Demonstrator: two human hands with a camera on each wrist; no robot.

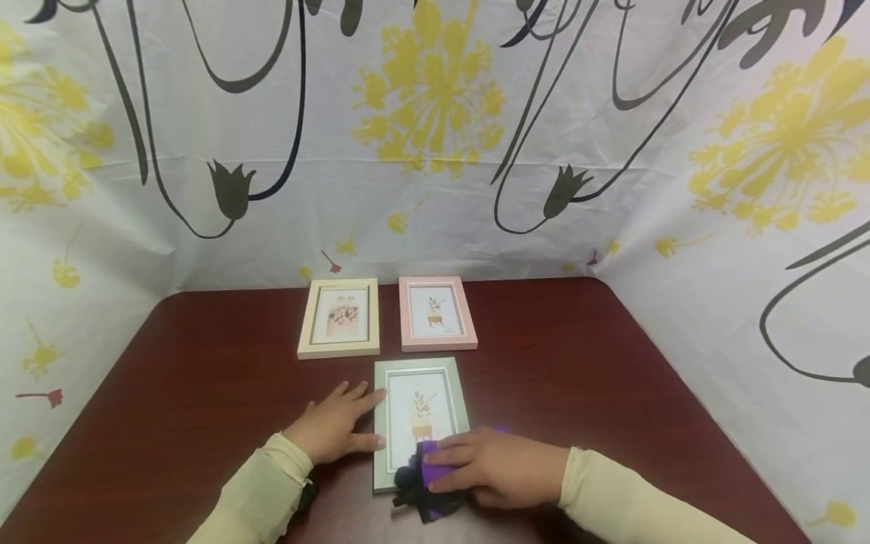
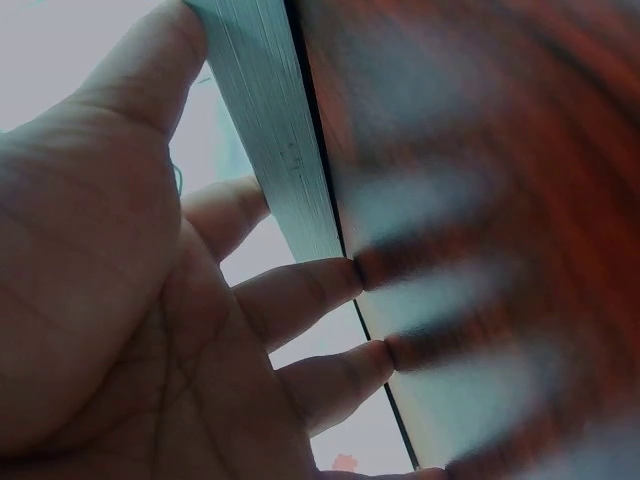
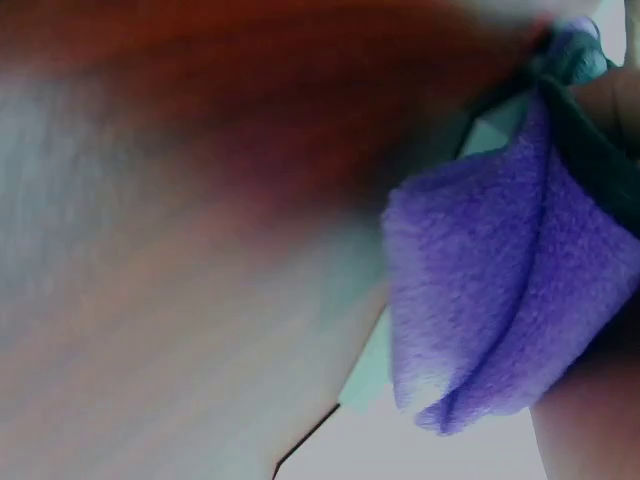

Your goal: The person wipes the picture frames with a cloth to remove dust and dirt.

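A pale green picture frame (image 1: pixel 420 400) with a plant print lies face up on the dark table, near the front. My left hand (image 1: pixel 333 429) has its fingers spread, with thumb and index finger touching the frame's left edge; in the left wrist view the frame's side (image 2: pixel 265 110) runs along the thumb and fingers. My right hand (image 1: pixel 506 467) holds a purple cloth (image 1: pixel 432 470) with black trim over the lower right part of the frame. That corner is hidden under cloth and hand. In the right wrist view, the folded purple cloth (image 3: pixel 480 280) bulges out from the fingers.
Behind the green frame lie a cream picture frame (image 1: pixel 340 317) on the left and a pink picture frame (image 1: pixel 438 313) on the right. The reddish-brown table (image 1: pixel 578 363) meets a white flower-patterned sheet (image 1: pixel 340 196) at the back and sides. Something black shows beside the left sleeve.
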